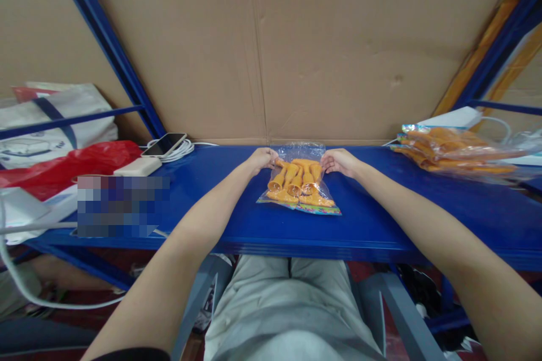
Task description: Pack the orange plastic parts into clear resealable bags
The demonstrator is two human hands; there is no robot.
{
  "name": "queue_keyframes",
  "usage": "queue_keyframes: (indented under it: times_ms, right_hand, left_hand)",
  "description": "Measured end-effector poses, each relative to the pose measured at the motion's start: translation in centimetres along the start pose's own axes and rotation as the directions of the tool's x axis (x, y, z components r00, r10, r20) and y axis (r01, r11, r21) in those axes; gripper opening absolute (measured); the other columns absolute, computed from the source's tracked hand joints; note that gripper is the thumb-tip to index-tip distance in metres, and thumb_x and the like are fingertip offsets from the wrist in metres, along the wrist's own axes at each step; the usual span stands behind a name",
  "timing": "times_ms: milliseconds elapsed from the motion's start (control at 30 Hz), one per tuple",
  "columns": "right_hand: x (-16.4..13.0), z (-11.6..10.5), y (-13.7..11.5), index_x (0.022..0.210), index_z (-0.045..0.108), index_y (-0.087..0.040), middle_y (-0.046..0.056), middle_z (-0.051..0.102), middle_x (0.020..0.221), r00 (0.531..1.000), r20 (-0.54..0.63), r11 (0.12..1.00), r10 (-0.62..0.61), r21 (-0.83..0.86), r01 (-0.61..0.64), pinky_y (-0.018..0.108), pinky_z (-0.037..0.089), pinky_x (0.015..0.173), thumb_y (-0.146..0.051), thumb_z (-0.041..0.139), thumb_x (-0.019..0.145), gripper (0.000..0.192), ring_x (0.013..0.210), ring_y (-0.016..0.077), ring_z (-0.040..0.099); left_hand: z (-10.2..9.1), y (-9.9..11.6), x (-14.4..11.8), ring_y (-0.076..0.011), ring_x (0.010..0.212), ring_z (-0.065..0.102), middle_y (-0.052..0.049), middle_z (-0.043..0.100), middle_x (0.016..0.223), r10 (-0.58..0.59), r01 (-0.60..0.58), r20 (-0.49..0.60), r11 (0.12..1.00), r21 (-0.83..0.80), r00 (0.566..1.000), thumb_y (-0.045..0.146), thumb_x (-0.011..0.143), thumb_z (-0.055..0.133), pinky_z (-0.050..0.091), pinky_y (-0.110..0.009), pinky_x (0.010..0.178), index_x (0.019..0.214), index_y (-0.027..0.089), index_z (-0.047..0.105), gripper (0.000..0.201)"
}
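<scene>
A clear plastic bag [298, 183] holding several orange balloons lies flat on the blue shelf [372, 220], straight ahead of me. My left hand [263, 158] pinches the bag's top left corner. My right hand [336, 161] pinches its top right corner. Both arms reach forward over the shelf edge.
A stack of filled balloon bags [451, 149] lies at the right. A phone [164, 144] on white cable, a white charger [138, 167], a red plastic bag [68, 168] and white bags sit at the left. Cardboard [271, 45] backs the shelf between blue posts.
</scene>
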State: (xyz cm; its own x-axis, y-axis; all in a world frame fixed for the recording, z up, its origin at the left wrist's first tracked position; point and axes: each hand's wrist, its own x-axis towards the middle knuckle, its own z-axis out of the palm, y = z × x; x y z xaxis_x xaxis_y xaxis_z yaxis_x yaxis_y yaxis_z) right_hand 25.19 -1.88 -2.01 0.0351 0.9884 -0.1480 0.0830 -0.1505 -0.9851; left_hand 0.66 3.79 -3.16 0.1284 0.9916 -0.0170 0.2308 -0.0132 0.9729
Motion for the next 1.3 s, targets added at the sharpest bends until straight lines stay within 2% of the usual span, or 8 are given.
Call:
queue_keyframes:
  times_ms: [267, 533, 633, 833, 933, 1133, 1200, 1300]
  right_hand:
    - [0.4, -0.2, 0.8, 0.080, 0.067, -0.016, -0.001, 0.063, 0.056, 0.991, 0.032, 0.991, -0.127, -0.029, 0.128, 0.018, 0.040, 0.041, -0.001, 0.064, 0.072, 0.017, 0.043, 0.0079, 0.052]
    - [0.7, 0.2, 1.1, 0.061, 0.061, -0.017, -0.002, 0.056, 0.048, 0.983, -0.052, 0.980, -0.174, -0.109, 0.167, 0.019, 0.035, 0.039, -0.003, 0.056, 0.070, 0.018, 0.038, 0.0073, 0.046]
    - [0.8, 0.4, 1.1, 0.058, 0.054, -0.019, -0.005, 0.048, 0.042, 0.978, -0.042, 0.960, -0.202, -0.204, 0.190, 0.019, 0.033, 0.038, -0.001, 0.051, 0.068, 0.021, 0.036, 0.0077, 0.044]
    - [1.0, 0.1, 1.1, 0.053, 0.050, -0.020, -0.005, 0.047, 0.042, 0.925, 0.098, 0.790, -0.368, -0.491, 0.366, 0.021, 0.031, 0.045, -0.004, 0.043, 0.071, 0.025, 0.038, 0.0072, 0.038]
    - [0.8, -0.2, 1.0, 0.049, 0.048, -0.020, -0.002, 0.052, 0.047, 0.901, 0.167, 0.674, -0.401, -0.612, 0.413, 0.023, 0.036, 0.052, -0.011, 0.043, 0.080, 0.033, 0.047, 0.0102, 0.047]
    - [0.6, -0.5, 0.7, 0.056, 0.055, -0.021, 0.007, 0.065, 0.061, 0.914, 0.143, 0.463, -0.379, -0.826, 0.321, 0.027, 0.044, 0.064, -0.054, 0.045, 0.094, 0.052, 0.069, 0.0196, 0.064]
    - [0.8, -0.4, 0.8, 0.070, 0.062, -0.019, 0.009, 0.071, 0.076, 0.900, 0.119, 0.460, -0.420, -0.826, 0.325, 0.028, 0.047, 0.069, -0.053, 0.054, 0.091, 0.041, 0.076, 0.0206, 0.066]
    - [1.1, -0.2, 0.9, 0.096, 0.066, -0.015, 0.012, 0.073, 0.100, 0.880, 0.114, 0.568, -0.461, -0.724, 0.391, 0.029, 0.052, 0.075, -0.047, 0.065, 0.086, 0.033, 0.085, 0.0199, 0.067]
  left_hand:
    - [-0.3, 0.0, -0.2, -0.0139, 0.063, 0.069, -0.003, 0.072, 0.067, 0.020, -0.019, 0.063, 1.000, -0.017, 0.998, 0.001, 0.074, 0.069, 0.057, -0.027, 0.066, 0.078, 0.014, 0.070, 0.014]
    - [0.3, 0.0, 0.2, -0.0157, 0.066, 0.071, -0.005, 0.073, 0.067, 0.145, -0.143, -0.019, 0.987, 0.068, 0.989, -0.009, 0.064, 0.058, 0.062, -0.036, 0.077, 0.060, 0.013, 0.069, 0.025]
    - [0.3, 0.1, 0.2, -0.0172, 0.069, 0.072, -0.005, 0.074, 0.067, 0.215, -0.206, -0.025, 0.959, 0.194, 0.976, -0.008, 0.062, 0.050, 0.062, -0.036, 0.078, 0.055, 0.013, 0.068, 0.029]
    - [0.1, 0.7, -0.6, -0.0192, 0.086, 0.073, -0.003, 0.077, 0.076, 0.537, -0.477, 0.082, 0.655, 0.586, 0.839, -0.004, 0.063, 0.044, 0.056, -0.030, 0.086, 0.063, 0.017, 0.074, 0.037]
    - [0.3, 0.7, -0.9, -0.0177, 0.085, 0.071, -0.003, 0.076, 0.079, 0.622, -0.558, 0.158, 0.525, 0.642, 0.767, -0.005, 0.062, 0.044, 0.055, -0.027, 0.084, 0.063, 0.018, 0.072, 0.036]
    - [0.7, 0.2, -0.5, -0.0170, 0.082, 0.069, -0.003, 0.073, 0.080, 0.703, -0.658, 0.285, 0.337, 0.673, 0.651, -0.005, 0.059, 0.044, 0.053, -0.026, 0.078, 0.056, 0.017, 0.061, 0.028]
    - [0.8, 0.1, -0.5, -0.0171, 0.082, 0.068, -0.004, 0.073, 0.082, 0.704, -0.658, 0.312, 0.288, 0.696, 0.638, -0.004, 0.059, 0.044, 0.052, -0.026, 0.076, 0.054, 0.018, 0.057, 0.026]
    - [0.9, 0.2, -0.7, -0.0167, 0.082, 0.067, -0.004, 0.071, 0.085, 0.699, -0.664, 0.358, 0.220, 0.715, 0.618, -0.004, 0.062, 0.044, 0.052, -0.026, 0.075, 0.057, 0.018, 0.057, 0.026]
